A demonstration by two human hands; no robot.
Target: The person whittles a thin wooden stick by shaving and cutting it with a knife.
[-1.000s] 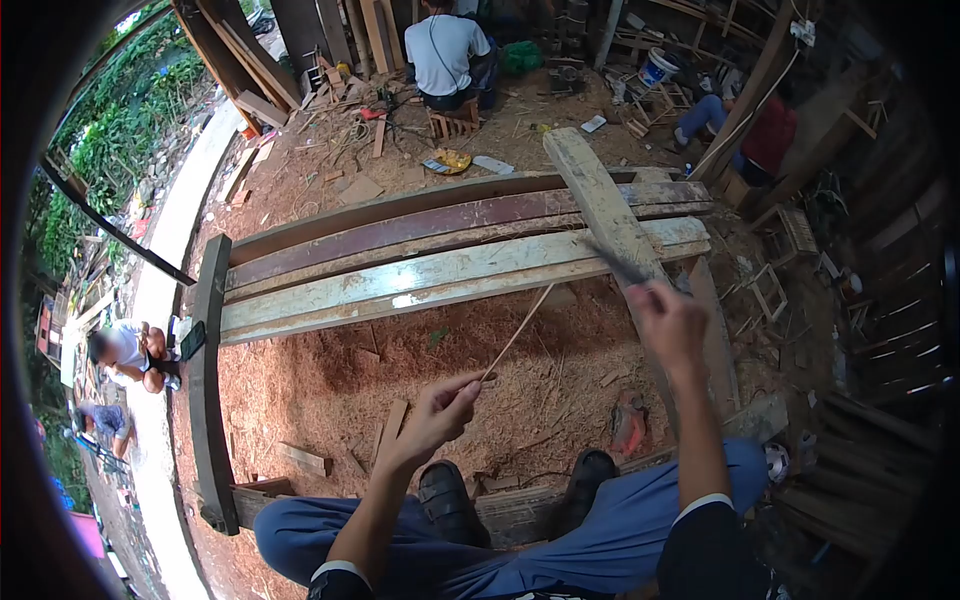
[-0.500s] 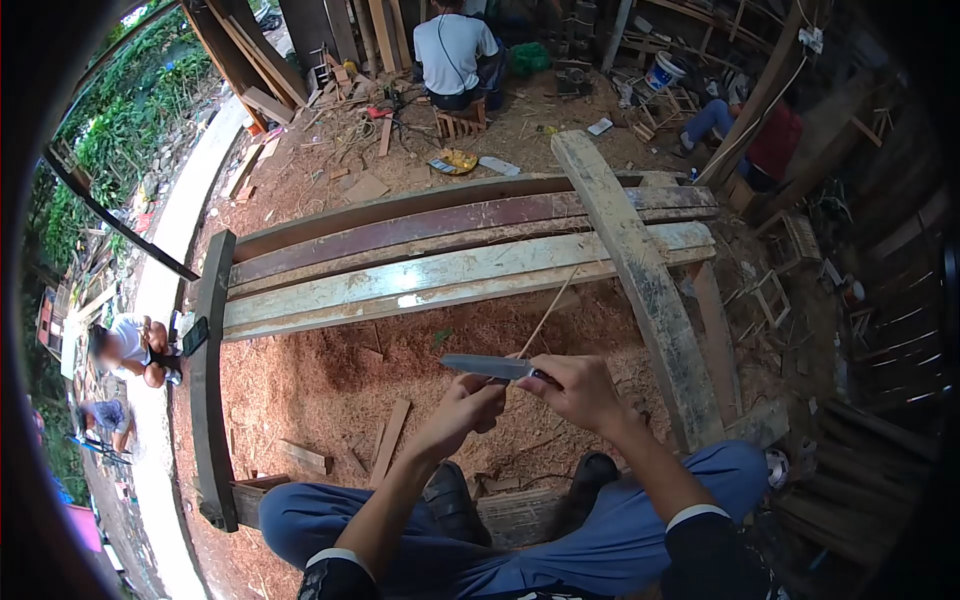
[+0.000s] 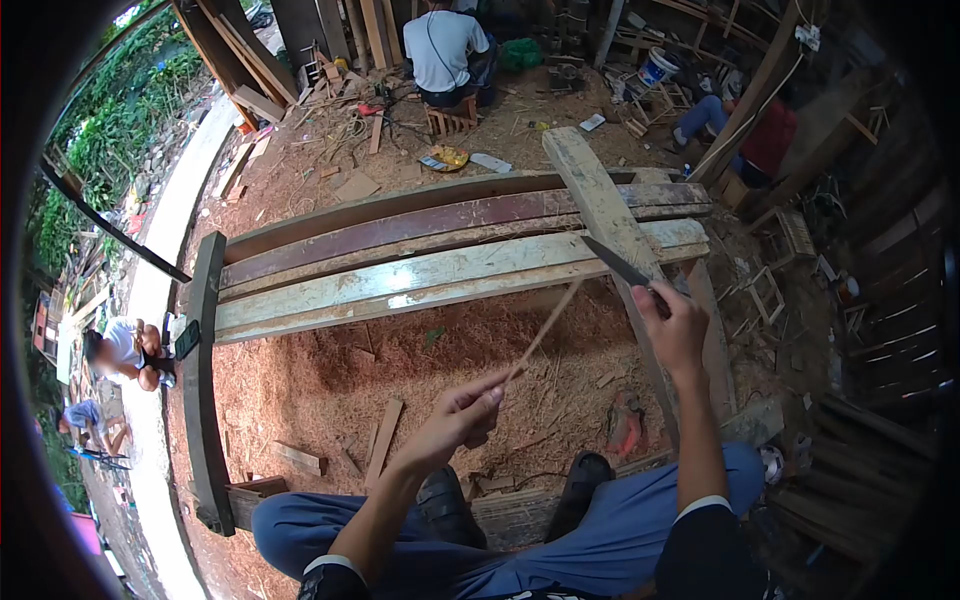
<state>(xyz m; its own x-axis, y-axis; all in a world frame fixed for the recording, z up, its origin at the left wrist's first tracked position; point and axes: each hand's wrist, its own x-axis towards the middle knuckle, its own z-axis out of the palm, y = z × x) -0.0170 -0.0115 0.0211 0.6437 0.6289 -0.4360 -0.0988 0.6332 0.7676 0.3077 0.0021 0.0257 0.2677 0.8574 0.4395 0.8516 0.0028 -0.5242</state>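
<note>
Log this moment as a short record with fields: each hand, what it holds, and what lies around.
Left hand: pinches a thin stick at its lower end, the stick slanting up and to the right.
Right hand: grips a knife, blade pointing up-left, clear of the stick.
In front: planks laid side by side on a frame.
Ground: sawdust and wood scraps.
Others: a person in a white shirt seated beyond the planks.
</note>
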